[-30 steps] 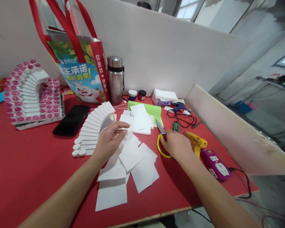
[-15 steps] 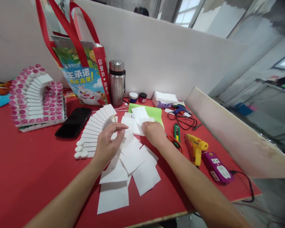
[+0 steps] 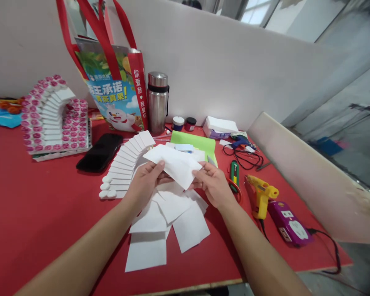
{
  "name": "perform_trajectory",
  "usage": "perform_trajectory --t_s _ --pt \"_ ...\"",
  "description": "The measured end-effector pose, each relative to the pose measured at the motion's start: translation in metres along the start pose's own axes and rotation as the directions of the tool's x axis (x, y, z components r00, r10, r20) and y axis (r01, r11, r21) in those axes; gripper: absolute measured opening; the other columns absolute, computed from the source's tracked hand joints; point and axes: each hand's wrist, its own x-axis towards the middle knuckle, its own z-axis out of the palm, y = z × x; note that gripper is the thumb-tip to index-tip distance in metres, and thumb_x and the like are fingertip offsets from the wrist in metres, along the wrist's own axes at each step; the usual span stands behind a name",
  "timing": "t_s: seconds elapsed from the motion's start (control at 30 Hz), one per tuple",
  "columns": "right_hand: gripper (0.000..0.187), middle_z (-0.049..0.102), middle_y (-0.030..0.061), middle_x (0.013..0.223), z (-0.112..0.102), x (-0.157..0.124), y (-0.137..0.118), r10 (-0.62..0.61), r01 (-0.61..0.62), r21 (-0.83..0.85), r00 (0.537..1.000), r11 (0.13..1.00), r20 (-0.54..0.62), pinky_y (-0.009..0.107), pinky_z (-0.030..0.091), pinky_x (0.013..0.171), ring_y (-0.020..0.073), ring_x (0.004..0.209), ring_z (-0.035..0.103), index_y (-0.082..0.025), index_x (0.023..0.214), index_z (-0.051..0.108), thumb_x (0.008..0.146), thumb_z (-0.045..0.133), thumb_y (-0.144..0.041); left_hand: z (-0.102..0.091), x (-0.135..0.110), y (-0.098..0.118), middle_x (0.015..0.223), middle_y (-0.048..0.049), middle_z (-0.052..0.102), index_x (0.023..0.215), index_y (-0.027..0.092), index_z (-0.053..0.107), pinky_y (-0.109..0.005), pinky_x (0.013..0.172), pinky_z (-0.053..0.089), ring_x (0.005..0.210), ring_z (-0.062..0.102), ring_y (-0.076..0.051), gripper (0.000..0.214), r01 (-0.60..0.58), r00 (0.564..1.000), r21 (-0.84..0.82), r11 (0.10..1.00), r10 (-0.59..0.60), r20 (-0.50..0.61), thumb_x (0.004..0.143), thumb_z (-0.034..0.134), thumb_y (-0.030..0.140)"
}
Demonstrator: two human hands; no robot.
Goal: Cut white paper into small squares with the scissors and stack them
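Observation:
A white sheet of paper (image 3: 174, 162) is held up between both hands. My left hand (image 3: 148, 179) pinches its left side with the thumb on top. At the right corner, my right hand (image 3: 212, 183) grips it between thumb and fingers. Beneath lie several loose white paper pieces (image 3: 148, 248), overlapping on the table. Left of the hands is a curved white stepped model (image 3: 120, 166) with small white discs (image 3: 105, 187) at its lower left end. Behind the held sheet, a light green sheet (image 3: 197, 142) has white papers on it.
On the red table (image 3: 49, 213) stand a finished-looking pink-and-white model (image 3: 55, 123), a black phone (image 3: 99, 152), a shopping bag (image 3: 111, 94) and a steel flask (image 3: 157, 102). To the right are a green cutter (image 3: 234, 174), a yellow glue gun (image 3: 260, 193) and a purple power strip (image 3: 290, 226).
My right hand has come back from the papers on the green sheet with a white sheet. My left hand, open before, now pinches that sheet's other side.

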Motion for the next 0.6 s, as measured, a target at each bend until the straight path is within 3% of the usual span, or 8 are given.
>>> perform_trajectory --t_s 0.07,0.13,0.2,0.27,0.33,0.4,0.5,0.6 --pt "0.047 0.072 0.0112 0.112 0.0 -0.001 0.001 -0.252 0.232 -0.269 0.967 0.935 -0.042 0.044 0.063 0.078 0.0246 0.093 0.072 -0.021 0.121 0.059 0.08 0.078 -0.037 -0.002 0.0 0.0 0.082 -0.0075 0.077 0.091 0.014 0.07 -0.039 0.082 0.061 0.08 0.076 -0.023 0.031 0.021 0.999 0.052 0.998 -0.018 -0.05 0.086 0.076 0.043" --pt "0.058 0.061 0.0148 0.138 0.003 -0.004 -0.001 -0.529 0.481 -0.527 0.846 0.701 0.068 0.051 0.056 0.1 0.0287 0.124 0.062 -0.024 0.132 0.055 0.081 0.079 -0.036 -0.004 -0.001 0.0 0.073 -0.0053 0.074 0.081 0.014 0.068 -0.036 0.077 0.061 0.072 0.074 -0.021 0.031 0.044 0.998 0.104 0.994 -0.039 -0.049 0.086 0.076 0.043" --pt "0.057 0.053 0.016 0.147 0.008 -0.009 -0.003 -0.608 0.622 -0.626 0.742 0.47 0.281 0.053 0.046 0.113 0.0294 0.138 0.05 -0.025 0.134 0.054 0.083 0.079 -0.034 -0.003 -0.004 0.0 0.07 -0.0037 0.072 0.078 0.015 0.066 -0.033 0.074 0.06 0.07 0.073 -0.019 0.031 0.057 0.998 0.146 0.988 -0.055 -0.019 0.085 0.077 0.043" --pt "0.042 0.057 0.0168 0.142 0.014 -0.013 -0.002 -0.605 0.684 -0.622 0.693 0.381 0.393 0.05 0.047 0.113 0.0273 0.137 0.052 -0.023 0.127 0.058 0.089 0.073 -0.031 -0.001 -0.006 0.0 0.076 -0.0038 0.073 0.083 0.015 0.068 -0.031 0.075 0.059 0.073 0.072 -0.018 0.029 0.042 0.998 0.166 0.985 -0.049 0.037 0.085 0.077 0.041" --pt "0.026 0.062 0.016 0.134 0.018 -0.016 0.001 -0.614 0.696 -0.606 0.683 0.384 0.396 0.045 0.051 0.108 0.0249 0.13 0.058 -0.022 0.12 0.06 0.094 0.066 -0.026 0.0 -0.008 0.0 0.09 -0.0056 0.075 0.097 0.015 0.071 -0.031 0.078 0.059 0.081 0.072 -0.018 0.027 0.018 0.993 0.167 0.986 -0.036 0.108 0.086 0.077 0.039" --pt "0.019 0.066 0.0136 0.129 0.02 -0.018 0.003 -0.622 0.676 -0.595 0.703 0.434 0.345 0.042 0.053 0.104 0.0236 0.124 0.062 -0.022 0.115 0.062 0.096 0.063 -0.023 0.001 -0.008 0.0 0.101 -0.0076 0.075 0.109 0.016 0.069 -0.034 0.082 0.06 0.089 0.073 -0.02 0.032 0.003 0.988 0.158 0.987 -0.028 0.154 0.084 0.079 0.034" --pt "0.018 0.07 0.0096 0.124 0.02 -0.019 0.003 -0.566 0.586 -0.566 0.789 0.58 0.237 0.04 0.055 0.1 0.0222 0.116 0.067 -0.024 0.113 0.064 0.095 0.064 -0.025 0.001 -0.007 0.001 0.106 -0.009 0.075 0.117 0.017 0.064 -0.039 0.082 0.062 0.092 0.074 -0.023 0.042 -0.006 0.985 0.153 0.988 -0.02 0.169 0.082 0.081 0.032" --pt "0.021 0.072 0.0072 0.121 0.02 -0.02 0.005 -0.48 0.501 -0.497 0.858 0.708 0.182 0.037 0.057 0.096 0.0206 0.11 0.07 -0.024 0.115 0.065 0.094 0.065 -0.027 0.002 -0.006 0.002 0.1 -0.0077 0.074 0.112 0.017 0.061 -0.039 0.081 0.062 0.089 0.074 -0.022 0.04 -0.025 0.987 0.18 0.983 -0.004 0.161 0.083 0.08 0.035"
